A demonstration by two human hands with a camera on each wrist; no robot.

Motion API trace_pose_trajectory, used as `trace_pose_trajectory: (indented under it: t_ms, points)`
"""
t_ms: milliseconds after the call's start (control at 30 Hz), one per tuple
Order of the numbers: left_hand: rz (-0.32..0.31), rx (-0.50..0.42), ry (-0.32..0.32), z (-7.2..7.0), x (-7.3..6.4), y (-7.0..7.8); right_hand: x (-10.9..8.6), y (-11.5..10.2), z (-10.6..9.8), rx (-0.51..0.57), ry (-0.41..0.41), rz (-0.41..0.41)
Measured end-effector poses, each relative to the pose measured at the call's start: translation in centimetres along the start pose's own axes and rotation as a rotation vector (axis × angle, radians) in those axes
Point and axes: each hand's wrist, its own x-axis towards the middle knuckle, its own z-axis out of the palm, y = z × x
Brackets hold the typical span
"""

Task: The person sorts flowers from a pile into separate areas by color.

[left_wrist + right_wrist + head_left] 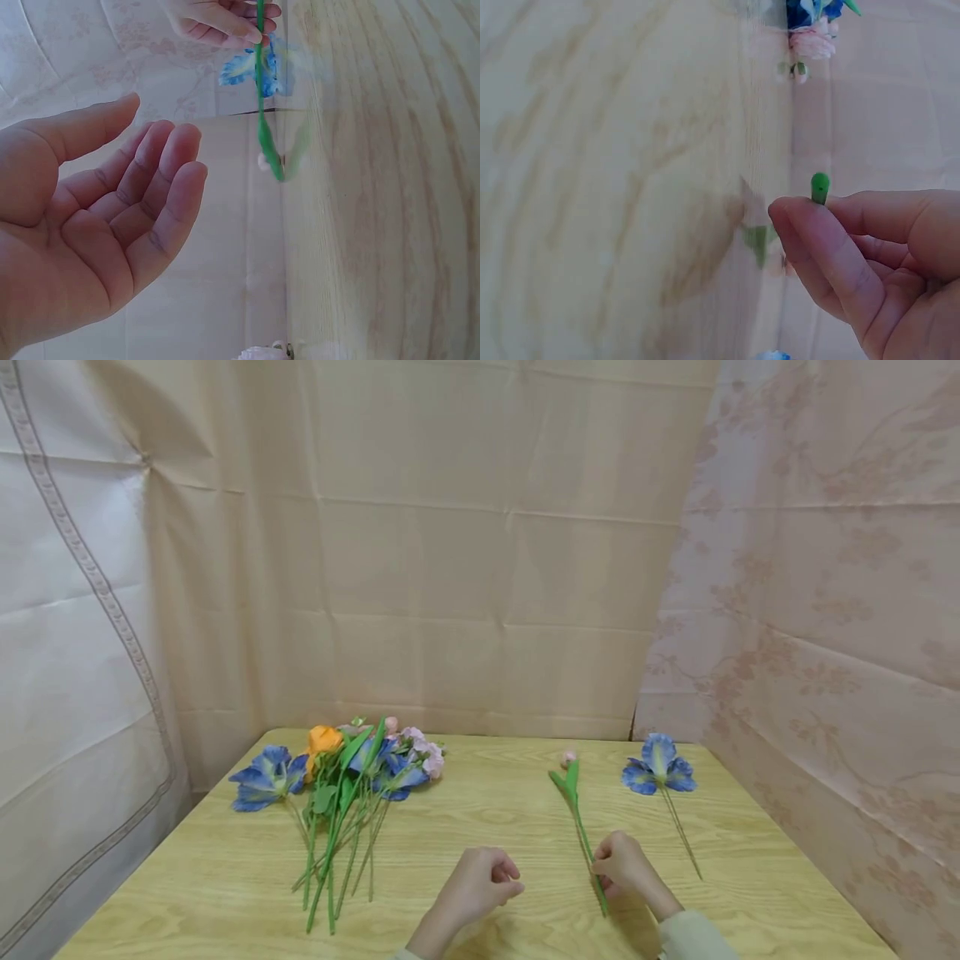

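A pink tulip (576, 802) with green leaves points away from me on the right half of the table. My right hand (624, 870) pinches its green stem low down, between thumb and fingers; the round stem end (820, 187) pokes out past the fingertips in the right wrist view. My left hand (478, 887) hovers left of the tulip with nothing in it, its fingers loosely bent and the palm bare in the left wrist view. To the right of the tulip, a single blue iris (660, 768) lies with its thin stem toward me.
On the left lies a loose pile of artificial flowers: blue irises (264, 779), an orange bloom (325, 740) and lilac blossoms (424, 752), stems pointing toward me. The wooden table (495, 810) ends at a beige curtain (465, 568); patterned cloth (840, 635) hangs at the right.
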Motion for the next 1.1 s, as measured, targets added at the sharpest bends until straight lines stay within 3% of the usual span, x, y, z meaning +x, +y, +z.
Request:
trace_pose_trajectory:
  t_ms: [467, 733, 1100]
  points:
    - [-0.008, -0.003, -0.019, 0.15, 0.00, -0.60, 0.26, 0.24, -0.08, -0.050, 0.006, 0.012]
    - [-0.002, 0.008, -0.023, 0.18, -0.08, -0.71, 0.09, 0.00, 0.10, 0.014, 0.002, 0.041]
    - [-0.017, 0.062, 0.017, -0.61, -0.16, -0.90, -0.19, 0.20, -0.25, 0.023, -0.060, -0.045]
